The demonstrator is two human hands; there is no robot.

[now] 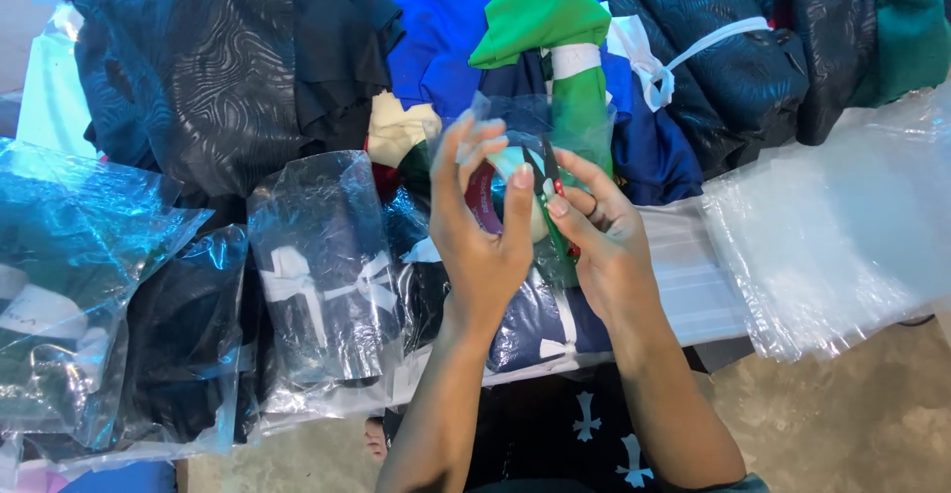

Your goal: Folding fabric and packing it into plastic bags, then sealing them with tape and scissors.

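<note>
Both hands (482,218) (599,230) hide most of a tape roll (495,191), bagged

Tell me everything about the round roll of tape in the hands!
The tape roll is a ring with a dark reddish-brown side and a pale inner core. It is held up on edge above the bagged clothes. The left hand wraps around it, thumb across its front. The right hand pinches at its right edge, where the clear plastic bag holding a rolled green garment sits against it. Much of the ring is hidden.
</note>
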